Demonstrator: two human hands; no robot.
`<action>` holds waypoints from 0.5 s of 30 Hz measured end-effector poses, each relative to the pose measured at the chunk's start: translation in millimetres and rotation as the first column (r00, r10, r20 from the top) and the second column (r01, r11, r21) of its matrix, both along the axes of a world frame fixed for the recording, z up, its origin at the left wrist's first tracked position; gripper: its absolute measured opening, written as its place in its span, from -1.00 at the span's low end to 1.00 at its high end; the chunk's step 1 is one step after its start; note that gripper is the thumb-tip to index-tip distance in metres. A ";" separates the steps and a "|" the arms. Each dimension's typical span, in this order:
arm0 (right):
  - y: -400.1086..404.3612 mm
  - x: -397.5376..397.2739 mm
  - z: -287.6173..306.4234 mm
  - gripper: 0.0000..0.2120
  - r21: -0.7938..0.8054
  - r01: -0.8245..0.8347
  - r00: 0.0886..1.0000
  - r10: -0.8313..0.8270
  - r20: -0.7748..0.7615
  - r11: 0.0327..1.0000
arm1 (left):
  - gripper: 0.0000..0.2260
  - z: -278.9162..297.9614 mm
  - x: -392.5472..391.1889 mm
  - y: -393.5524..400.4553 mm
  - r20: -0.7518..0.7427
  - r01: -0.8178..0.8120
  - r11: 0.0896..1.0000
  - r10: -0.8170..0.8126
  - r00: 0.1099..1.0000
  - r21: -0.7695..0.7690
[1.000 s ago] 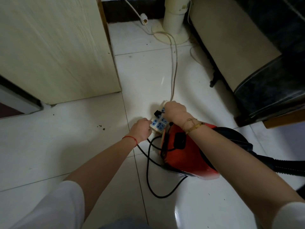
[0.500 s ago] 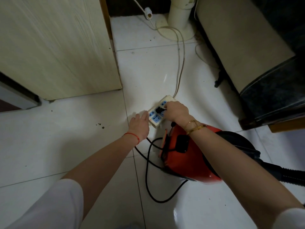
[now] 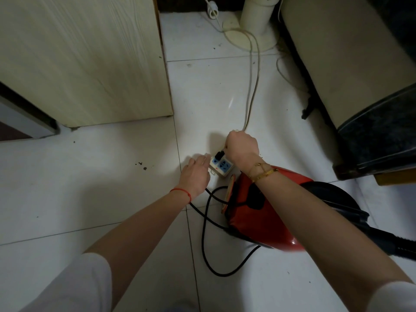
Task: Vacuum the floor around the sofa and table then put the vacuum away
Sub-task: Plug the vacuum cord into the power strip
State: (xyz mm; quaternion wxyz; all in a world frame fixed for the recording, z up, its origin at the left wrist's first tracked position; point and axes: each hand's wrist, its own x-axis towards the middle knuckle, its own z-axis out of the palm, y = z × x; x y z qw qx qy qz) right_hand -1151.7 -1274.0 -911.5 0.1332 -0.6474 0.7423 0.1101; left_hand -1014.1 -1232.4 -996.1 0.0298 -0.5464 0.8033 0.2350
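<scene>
A red and black canister vacuum sits on the white tile floor, its black hose running off to the right. Its black cord loops on the floor in front of it. A white power strip with blue sockets lies just beyond the vacuum. My right hand grips the black plug seated in the strip. My left hand lies flat, fingers straight, against the strip's left end.
A pale wooden cabinet stands at the left. A dark sofa with a beige side fills the right. A cream fan base and pale cables lie at the back.
The power strip went from lifted between both hands to lying on the floor. My left hand opened and flattened beside it. My right hand stayed on the plug.
</scene>
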 end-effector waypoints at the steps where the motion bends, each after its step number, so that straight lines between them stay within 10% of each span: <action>1: -0.3 -0.5 0.0 -0.88 -0.002 -0.005 1.000 0.005 -0.007 1.000 | -0.47 0.0 -0.9 0.4 -0.018 0.002 1.000 -0.002 1.000 -0.006; 15: 0.1 11.5 1.0 -0.82 0.042 -0.096 0.994 0.098 -0.038 0.994 | -0.46 -1.7 -4.3 1.4 -0.105 -0.035 0.998 0.040 0.994 0.045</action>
